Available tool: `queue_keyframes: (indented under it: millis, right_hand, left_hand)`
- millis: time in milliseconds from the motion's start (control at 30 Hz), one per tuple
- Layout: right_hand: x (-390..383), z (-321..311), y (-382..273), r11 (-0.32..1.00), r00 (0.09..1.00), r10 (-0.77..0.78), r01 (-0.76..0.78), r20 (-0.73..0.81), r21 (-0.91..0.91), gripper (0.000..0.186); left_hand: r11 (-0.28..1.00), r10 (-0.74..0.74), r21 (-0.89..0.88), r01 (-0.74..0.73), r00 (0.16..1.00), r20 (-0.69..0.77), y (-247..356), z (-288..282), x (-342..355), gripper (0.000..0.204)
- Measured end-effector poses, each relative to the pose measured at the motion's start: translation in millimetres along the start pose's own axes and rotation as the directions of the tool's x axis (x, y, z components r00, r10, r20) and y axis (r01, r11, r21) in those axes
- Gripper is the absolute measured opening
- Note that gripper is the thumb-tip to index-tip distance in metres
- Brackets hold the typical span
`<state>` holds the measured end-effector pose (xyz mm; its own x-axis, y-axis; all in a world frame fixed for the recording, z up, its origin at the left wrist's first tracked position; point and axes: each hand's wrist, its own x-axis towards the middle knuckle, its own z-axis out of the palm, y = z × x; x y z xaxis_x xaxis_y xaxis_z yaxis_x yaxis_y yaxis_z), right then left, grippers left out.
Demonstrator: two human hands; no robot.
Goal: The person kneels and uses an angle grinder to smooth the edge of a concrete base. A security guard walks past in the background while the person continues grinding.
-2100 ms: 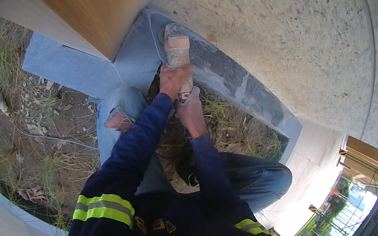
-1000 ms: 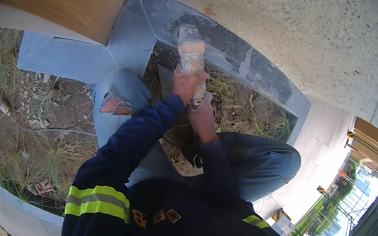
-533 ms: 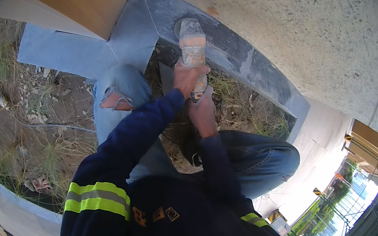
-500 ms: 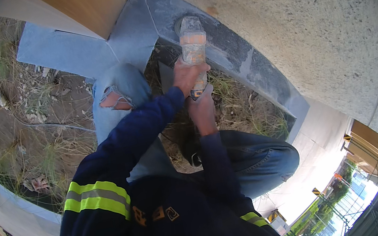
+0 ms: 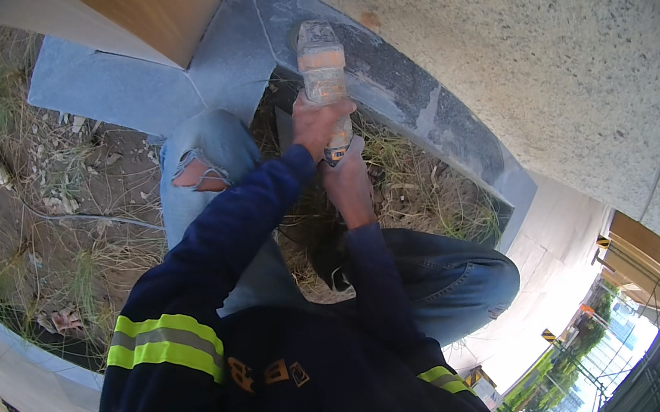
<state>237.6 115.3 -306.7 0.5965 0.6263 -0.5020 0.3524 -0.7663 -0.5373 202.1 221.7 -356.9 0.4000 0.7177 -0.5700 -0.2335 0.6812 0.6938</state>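
Observation:
Both of my hands hold a dust-covered angle grinder [image 5: 323, 72] with a worn orange body. My left hand [image 5: 316, 125] is wrapped round the middle of the body. Close behind it, my right hand [image 5: 348, 181] grips the rear end. The grinder's head rests over the dark grey stone ledge [image 5: 408, 97], close to the joint with the lighter slab on the left. Its disc is mostly hidden under the head. Pale, dusty patches mark the ledge.
A speckled stone wall [image 5: 572, 34] rises along the right side of the ledge. Lighter grey slabs [image 5: 117, 80] and a tan panel corner [image 5: 150, 18] stand at the far left. A cable [image 5: 100, 216] runs over dirt and dry grass beside my bent left knee [image 5: 209, 161].
The grinder has shifted left and slightly farther away along the ledge, toward the slab joint. Both hands have moved with it and keep their grip.

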Motion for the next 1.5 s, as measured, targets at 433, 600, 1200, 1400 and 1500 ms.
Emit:
queue_keyframes:
  millis: [433,600,1200,1400,1500]
  right_hand:
    - [1.4,-0.4,-0.4,0.999,1.000,-0.026,0.027,0.012,-0.034,0.056]
    - [0.5,-1.8,3.8,0.995,0.999,0.031,-0.027,-0.033,0.098,0.052]
    - [11.8,-3.1,-4.4,0.998,1.000,0.022,-0.022,-0.002,0.052,0.055]
    - [15.9,4.3,0.7,0.997,0.998,0.032,-0.028,-0.059,0.071,0.054]
    - [21.0,3.3,2.6,0.999,0.999,0.007,-0.005,-0.039,0.040,0.054]
  left_hand:
    - [1.000,-0.012,-0.011,0.012,1.000,-0.006,-6.7,-2.1,0.4,0.049]
    - [1.000,-0.013,0.008,0.012,0.999,0.041,-12.8,9.4,4.1,0.050]
    - [0.998,-0.053,-0.024,0.055,0.995,0.084,3.0,1.0,13.9,0.044]
    - [0.997,-0.069,0.044,0.066,0.993,0.094,4.9,11.2,19.9,0.043]
    - [0.998,-0.055,0.000,0.056,0.993,0.100,8.9,7.9,20.8,0.043]
